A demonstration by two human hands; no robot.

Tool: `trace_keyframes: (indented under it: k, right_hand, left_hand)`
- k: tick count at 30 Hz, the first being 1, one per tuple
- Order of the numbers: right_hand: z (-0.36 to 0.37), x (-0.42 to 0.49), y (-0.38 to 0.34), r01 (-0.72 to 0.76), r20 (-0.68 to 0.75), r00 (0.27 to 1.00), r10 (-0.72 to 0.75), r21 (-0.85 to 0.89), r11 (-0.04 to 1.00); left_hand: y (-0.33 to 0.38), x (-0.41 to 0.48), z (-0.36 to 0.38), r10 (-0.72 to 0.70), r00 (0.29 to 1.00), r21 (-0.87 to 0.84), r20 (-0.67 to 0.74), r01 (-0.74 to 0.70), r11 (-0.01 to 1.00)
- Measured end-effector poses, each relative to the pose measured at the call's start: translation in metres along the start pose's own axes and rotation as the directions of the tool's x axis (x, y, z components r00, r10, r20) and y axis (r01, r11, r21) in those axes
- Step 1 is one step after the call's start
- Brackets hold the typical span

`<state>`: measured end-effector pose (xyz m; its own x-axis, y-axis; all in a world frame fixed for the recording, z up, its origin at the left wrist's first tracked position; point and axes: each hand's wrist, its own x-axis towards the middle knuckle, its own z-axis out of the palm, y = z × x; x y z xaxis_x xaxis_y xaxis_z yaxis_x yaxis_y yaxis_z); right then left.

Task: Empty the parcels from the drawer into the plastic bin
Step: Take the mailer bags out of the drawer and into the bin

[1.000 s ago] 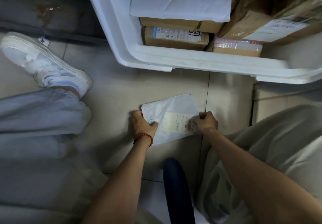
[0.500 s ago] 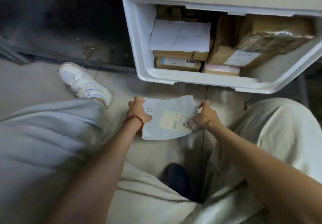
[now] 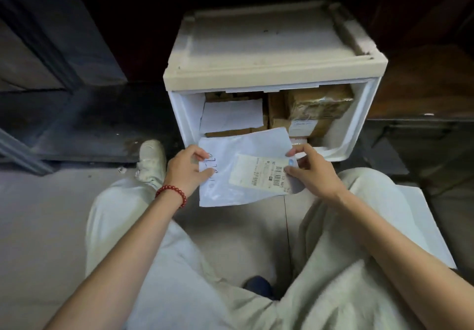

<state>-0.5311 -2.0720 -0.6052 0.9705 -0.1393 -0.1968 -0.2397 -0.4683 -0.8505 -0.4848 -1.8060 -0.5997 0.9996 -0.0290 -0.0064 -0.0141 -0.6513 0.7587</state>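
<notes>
Left hand (image 3: 188, 169), red beads at the wrist, pinched on the near-left edge of a flat white mailer (image 3: 246, 168); right hand (image 3: 311, 169) clamped on its labelled right side, probably to keep the floppy thing level. Held up just before the open white drawer (image 3: 188, 114), brown parcels (image 3: 318, 106) inside. Plastic bin not clearly seen. Below, pale floor tiles (image 3: 46, 214); dark furniture behind.

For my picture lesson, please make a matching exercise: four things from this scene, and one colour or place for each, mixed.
1. white mailer
2. bead bracelet
3. taped brown box
4. white shoe

A. red, on the left wrist
B. on the floor, left of the drawer
C. held by both hands
D. inside the drawer, right side

Pairs: 1-C, 2-A, 3-D, 4-B
</notes>
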Motion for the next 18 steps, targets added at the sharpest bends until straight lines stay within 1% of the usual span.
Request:
trace_keyframes:
  k: [3,5,7,10,12,15,16,17,18]
  right_hand:
    - [-0.012,-0.007,0.006,0.005,-0.092,0.996,0.002,0.076,0.997]
    - [-0.016,-0.006,0.009,0.014,-0.143,0.990,0.001,0.103,0.995]
    - [-0.017,-0.002,0.010,0.024,-0.150,0.989,-0.006,0.122,0.992]
    - [-0.015,0.004,0.009,0.022,-0.145,0.989,0.000,0.152,0.988]
    - [-0.015,0.008,0.009,0.018,-0.146,0.989,0.003,0.144,0.989]
    - [-0.014,0.012,0.007,0.015,-0.112,0.994,0.000,0.133,0.991]
    - [-0.013,0.014,0.007,0.010,-0.089,0.996,0.002,0.132,0.991]
    - [-0.013,0.016,0.007,0.004,-0.064,0.998,0.004,0.120,0.993]
    - [-0.011,0.018,0.008,0.001,-0.039,0.999,0.003,0.103,0.995]
  left_hand:
    - [0.015,0.002,0.014,-0.020,1.000,-0.132,-0.016,0.018,0.991]
    - [0.018,0.005,0.024,-0.005,0.999,-0.144,0.039,0.011,0.990]
    - [0.020,0.009,0.030,0.022,0.994,-0.092,0.103,-0.012,0.996]
    - [0.023,0.014,0.029,0.068,0.989,0.010,0.129,-0.070,0.997]
    - [0.026,0.015,0.025,0.097,0.981,0.076,0.167,-0.111,0.991]
    - [0.021,0.013,0.017,0.107,0.960,0.222,0.257,-0.166,0.961]
    - [0.017,0.014,0.015,0.146,0.956,0.251,0.256,-0.212,0.945]
    - [0.012,0.014,0.014,0.204,0.954,0.252,0.221,-0.258,0.933]
    - [0.008,0.014,0.013,0.254,0.955,0.237,0.151,-0.285,0.929]
